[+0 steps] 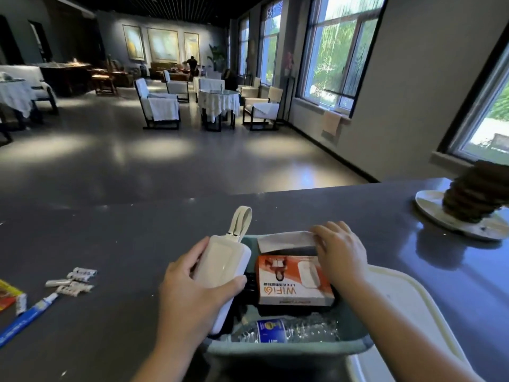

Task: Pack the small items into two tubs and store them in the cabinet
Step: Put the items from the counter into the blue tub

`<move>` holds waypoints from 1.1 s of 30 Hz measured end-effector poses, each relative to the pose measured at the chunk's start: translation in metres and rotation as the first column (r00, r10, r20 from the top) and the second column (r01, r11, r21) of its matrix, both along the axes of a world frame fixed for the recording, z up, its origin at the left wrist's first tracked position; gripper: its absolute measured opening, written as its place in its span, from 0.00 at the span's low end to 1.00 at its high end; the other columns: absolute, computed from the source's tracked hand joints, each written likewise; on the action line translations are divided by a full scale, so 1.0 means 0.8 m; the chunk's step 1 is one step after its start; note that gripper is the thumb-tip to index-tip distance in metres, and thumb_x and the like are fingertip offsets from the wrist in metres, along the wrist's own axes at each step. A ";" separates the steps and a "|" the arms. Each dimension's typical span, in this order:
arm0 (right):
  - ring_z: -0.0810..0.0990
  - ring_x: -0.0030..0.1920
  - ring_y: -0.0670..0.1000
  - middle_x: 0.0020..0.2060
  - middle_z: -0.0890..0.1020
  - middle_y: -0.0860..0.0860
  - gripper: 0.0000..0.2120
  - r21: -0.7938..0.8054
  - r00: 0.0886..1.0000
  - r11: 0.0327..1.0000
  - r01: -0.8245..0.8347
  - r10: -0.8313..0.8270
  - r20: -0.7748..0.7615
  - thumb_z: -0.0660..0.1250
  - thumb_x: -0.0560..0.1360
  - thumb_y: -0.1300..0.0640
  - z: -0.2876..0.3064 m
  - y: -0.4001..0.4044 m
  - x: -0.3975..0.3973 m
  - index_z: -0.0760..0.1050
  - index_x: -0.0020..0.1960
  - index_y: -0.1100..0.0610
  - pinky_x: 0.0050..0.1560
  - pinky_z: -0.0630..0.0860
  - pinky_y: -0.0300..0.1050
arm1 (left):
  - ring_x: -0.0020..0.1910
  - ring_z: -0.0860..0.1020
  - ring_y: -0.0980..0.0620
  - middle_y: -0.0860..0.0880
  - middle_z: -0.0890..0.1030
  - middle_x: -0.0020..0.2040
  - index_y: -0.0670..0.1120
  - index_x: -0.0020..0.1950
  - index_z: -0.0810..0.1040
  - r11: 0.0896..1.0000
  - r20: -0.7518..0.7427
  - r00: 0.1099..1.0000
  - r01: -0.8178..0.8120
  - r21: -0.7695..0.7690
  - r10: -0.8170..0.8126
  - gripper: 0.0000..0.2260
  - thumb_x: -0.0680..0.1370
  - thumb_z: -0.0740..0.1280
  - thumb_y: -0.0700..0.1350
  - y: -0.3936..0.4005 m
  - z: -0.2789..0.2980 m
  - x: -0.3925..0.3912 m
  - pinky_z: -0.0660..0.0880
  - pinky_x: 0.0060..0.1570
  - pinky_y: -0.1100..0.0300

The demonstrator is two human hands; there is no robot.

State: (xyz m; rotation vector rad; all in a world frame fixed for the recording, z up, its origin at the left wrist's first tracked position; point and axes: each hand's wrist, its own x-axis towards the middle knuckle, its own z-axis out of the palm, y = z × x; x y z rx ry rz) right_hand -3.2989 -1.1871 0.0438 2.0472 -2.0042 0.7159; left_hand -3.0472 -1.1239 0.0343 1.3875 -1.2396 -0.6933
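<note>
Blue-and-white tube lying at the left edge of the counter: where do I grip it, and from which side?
Grip the blue-and-white tube across its blue body, coming from above with fingers either side of its long axis. It lies flat and diagonal, white nozzle toward the batteries; the body is wider than the nozzle, and the packet crowds its far-left side.

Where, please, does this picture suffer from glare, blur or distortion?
Head view: the windows are blown out, the wide lens bends the counter edge, the plate stack at right is smeared, and both hands look sharp.
</note>
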 end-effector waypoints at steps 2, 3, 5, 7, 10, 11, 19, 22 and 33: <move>0.77 0.51 0.51 0.49 0.82 0.47 0.10 -0.006 0.998 0.999 -0.049 0.049 -0.028 0.65 0.77 0.56 -0.001 -0.005 -0.001 0.80 0.56 0.51 0.49 0.72 0.45 | 0.52 0.76 0.59 0.57 0.76 0.55 0.62 0.62 0.75 1.000 0.015 1.000 -0.010 0.003 0.010 0.37 0.55 0.82 0.50 -0.004 -0.003 -0.008 0.77 0.51 0.53; 0.77 0.51 0.50 0.49 0.82 0.46 0.10 0.017 0.995 0.996 -0.089 0.090 -0.048 0.65 0.77 0.54 -0.004 -0.005 -0.003 0.80 0.57 0.49 0.51 0.71 0.44 | 0.52 0.75 0.59 0.57 0.76 0.55 0.61 0.63 0.74 1.000 0.021 1.000 -0.013 0.004 0.013 0.38 0.55 0.82 0.50 -0.005 -0.004 -0.010 0.77 0.52 0.53; 0.77 0.53 0.47 0.51 0.82 0.43 0.10 0.072 0.987 0.987 -0.141 0.146 -0.066 0.63 0.78 0.51 -0.015 -0.004 -0.006 0.80 0.56 0.47 0.54 0.70 0.42 | 0.52 0.75 0.60 0.57 0.75 0.56 0.61 0.64 0.74 1.000 0.034 0.999 -0.019 0.006 0.019 0.38 0.55 0.81 0.51 -0.006 -0.006 -0.014 0.76 0.52 0.53; 0.78 0.54 0.46 0.52 0.82 0.42 0.11 0.167 0.986 0.976 -0.138 0.151 -0.067 0.60 0.78 0.51 -0.024 -0.006 -0.008 0.80 0.54 0.45 0.55 0.69 0.41 | 0.52 0.74 0.61 0.57 0.75 0.56 0.61 0.65 0.73 1.000 0.039 0.999 -0.027 0.009 0.027 0.38 0.56 0.81 0.51 -0.008 -0.006 -0.019 0.76 0.51 0.54; 0.78 0.55 0.47 0.53 0.82 0.43 0.10 0.235 0.982 0.961 -0.146 0.169 -0.084 0.60 0.77 0.51 -0.029 -0.016 -0.009 0.79 0.53 0.44 0.55 0.68 0.42 | 0.52 0.74 0.60 0.58 0.75 0.55 0.61 0.64 0.74 1.000 0.062 0.998 -0.017 0.013 0.016 0.37 0.56 0.81 0.51 -0.011 -0.007 -0.025 0.76 0.49 0.55; 0.77 0.56 0.46 0.54 0.81 0.43 0.10 0.221 0.979 0.963 -0.154 0.178 -0.096 0.60 0.77 0.50 -0.027 -0.019 -0.007 0.78 0.55 0.44 0.56 0.68 0.42 | 0.52 0.75 0.60 0.58 0.75 0.55 0.62 0.63 0.74 1.000 0.065 0.998 -0.012 0.014 0.011 0.37 0.56 0.81 0.51 -0.012 -0.008 -0.026 0.76 0.49 0.55; 0.76 0.53 0.46 0.52 0.80 0.43 0.08 0.239 0.900 0.898 -0.370 0.410 -0.148 0.62 0.78 0.51 -0.014 -0.034 0.024 0.76 0.56 0.47 0.56 0.70 0.41 | 0.54 0.73 0.57 0.62 0.71 0.53 0.60 0.66 0.72 0.999 0.157 0.988 -0.011 0.036 0.005 0.40 0.55 0.81 0.52 -0.025 -0.012 -0.027 0.75 0.55 0.51; 0.75 0.53 0.46 0.52 0.79 0.42 0.08 0.286 0.906 0.889 -0.356 0.404 -0.128 0.63 0.77 0.48 -0.023 -0.037 0.023 0.76 0.55 0.46 0.50 0.70 0.40 | 0.53 0.73 0.59 0.60 0.72 0.54 0.61 0.65 0.72 0.998 0.161 0.987 -0.001 0.057 -0.009 0.40 0.54 0.79 0.55 -0.028 -0.015 -0.027 0.76 0.54 0.50; 0.76 0.54 0.42 0.54 0.77 0.38 0.11 0.306 0.965 0.918 -0.253 0.217 0.147 0.63 0.78 0.45 -0.017 -0.014 0.021 0.76 0.58 0.44 0.52 0.72 0.36 | 0.54 0.72 0.57 0.66 0.68 0.50 0.60 0.66 0.72 0.997 0.240 0.970 0.016 0.072 -0.033 0.40 0.55 0.79 0.57 -0.029 -0.010 -0.033 0.75 0.55 0.53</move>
